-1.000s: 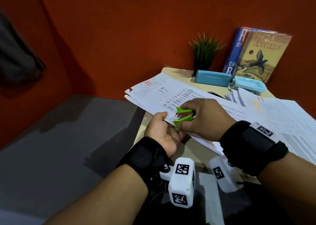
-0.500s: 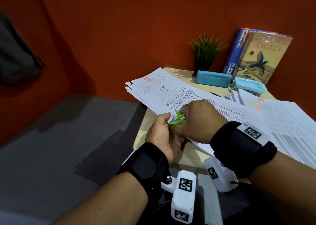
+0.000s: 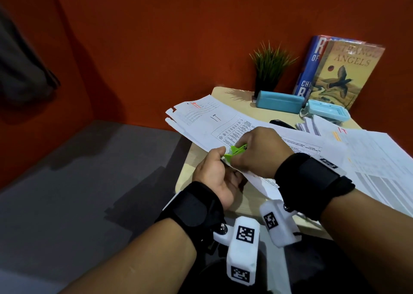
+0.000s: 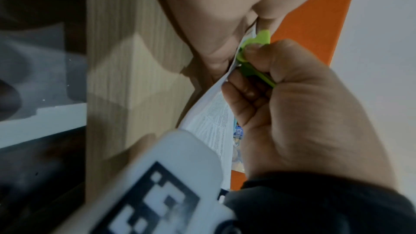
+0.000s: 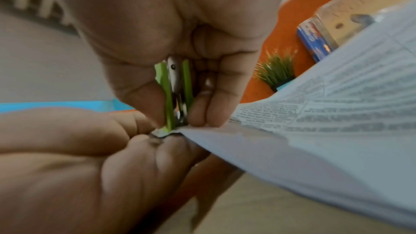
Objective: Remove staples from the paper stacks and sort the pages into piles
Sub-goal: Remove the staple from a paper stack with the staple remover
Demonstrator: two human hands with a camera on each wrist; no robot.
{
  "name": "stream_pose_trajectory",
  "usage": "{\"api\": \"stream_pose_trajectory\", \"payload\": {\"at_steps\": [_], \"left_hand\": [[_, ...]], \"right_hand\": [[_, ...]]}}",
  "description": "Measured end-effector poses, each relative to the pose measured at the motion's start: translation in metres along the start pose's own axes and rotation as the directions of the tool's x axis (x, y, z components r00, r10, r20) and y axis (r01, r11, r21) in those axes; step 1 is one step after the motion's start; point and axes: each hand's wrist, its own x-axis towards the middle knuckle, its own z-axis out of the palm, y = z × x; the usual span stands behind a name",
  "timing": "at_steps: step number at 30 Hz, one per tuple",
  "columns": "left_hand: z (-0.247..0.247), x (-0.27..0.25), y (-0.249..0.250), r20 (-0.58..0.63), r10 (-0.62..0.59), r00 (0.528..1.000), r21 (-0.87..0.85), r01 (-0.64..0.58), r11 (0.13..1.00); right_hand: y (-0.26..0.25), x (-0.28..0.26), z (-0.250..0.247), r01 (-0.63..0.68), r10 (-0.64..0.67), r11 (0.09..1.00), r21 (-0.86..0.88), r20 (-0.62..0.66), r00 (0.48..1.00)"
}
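A stapled paper stack (image 3: 207,124) lies over the left part of the small wooden table (image 3: 230,93), with its near corner lifted. My left hand (image 3: 218,162) pinches that corner from below between thumb and fingers. Thumb and fingers of my right hand (image 3: 248,153) squeeze a green staple remover (image 3: 234,152), whose tip sits on the corner right by the left thumb. The right wrist view shows the remover (image 5: 178,92) closed, its metal tip touching the paper (image 5: 315,131) above the left hand (image 5: 139,140). The staple itself is hidden.
More printed pages (image 3: 368,159) are spread on the right of the table. At the back stand a small plant (image 3: 270,68), two teal cases (image 3: 279,102), a black object (image 3: 279,123) and two books (image 3: 344,72) against the orange wall. Grey floor lies to the left.
The staple remover's green handles were spread a second ago and are now squeezed together at the paper's corner. Both hands stayed close together at that corner.
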Motion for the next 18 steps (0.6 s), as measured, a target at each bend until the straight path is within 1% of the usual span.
{"api": "stream_pose_trajectory", "payload": {"at_steps": [2,3,4,6,8,9,10,11,12,13,14,15,16,17,18], "left_hand": [[0.002,0.003,0.0,-0.019,-0.011,1.0,-0.002,0.011,1.0],[0.003,0.004,0.001,-0.02,-0.015,1.0,-0.009,0.015,1.0],[0.004,0.004,0.002,-0.021,-0.015,1.0,-0.02,0.014,1.0],[0.004,0.004,0.003,-0.015,-0.018,1.0,-0.037,0.018,0.999],[0.004,0.003,0.003,0.023,-0.033,0.999,-0.046,0.034,0.998],[0.004,0.001,0.003,0.043,-0.041,0.998,-0.055,0.044,0.998],[0.005,0.0,0.004,0.037,-0.045,0.998,-0.052,0.046,0.998],[0.005,-0.001,0.004,0.029,-0.047,0.998,-0.052,0.049,0.997],[0.006,0.0,0.004,0.02,-0.043,0.999,-0.04,0.044,0.998],[0.006,0.0,0.004,0.031,-0.042,0.999,-0.039,0.044,0.998],[0.007,0.0,0.004,0.05,-0.042,0.998,-0.028,0.043,0.999],[0.007,0.0,0.003,0.078,-0.044,0.996,-0.021,0.045,0.999],[0.007,-0.001,0.004,0.099,-0.057,0.993,-0.011,0.058,0.998],[0.006,-0.003,0.005,0.12,-0.078,0.99,-0.013,0.08,0.997],[0.006,-0.005,0.006,0.131,-0.103,0.986,-0.018,0.106,0.994]], "right_hand": [[0.005,0.002,-0.002,-0.09,0.087,0.977,0.193,0.025,0.996],[0.007,0.001,-0.002,-0.142,0.132,0.94,0.31,0.055,0.99],[0.009,0.001,-0.003,-0.189,0.165,0.883,0.429,0.094,0.982],[0.015,0.0,-0.004,-0.281,0.21,0.711,0.644,0.186,0.96],[0.019,-0.002,-0.006,-0.336,0.228,0.547,0.767,0.25,0.941],[0.019,-0.003,-0.007,-0.346,0.229,0.493,0.799,0.264,0.937],[0.018,-0.005,-0.009,-0.343,0.219,0.463,0.817,0.269,0.938],[0.017,-0.006,-0.01,-0.329,0.206,0.461,0.824,0.262,0.943],[0.014,-0.007,-0.01,-0.309,0.187,0.489,0.816,0.247,0.951],[0.009,-0.009,-0.01,-0.278,0.159,0.545,0.791,0.227,0.961],[0.004,-0.011,-0.01,-0.224,0.12,0.633,0.741,0.192,0.974],[0.0,-0.012,-0.01,-0.134,0.067,0.76,0.636,0.13,0.989],[-0.004,-0.014,-0.011,-0.02,-0.011,0.88,0.474,0.062,0.998],[-0.006,-0.016,-0.012,0.099,-0.111,0.948,0.303,0.023,0.994],[-0.007,-0.018,-0.014,0.197,-0.202,0.965,0.173,0.017,0.979]]}}
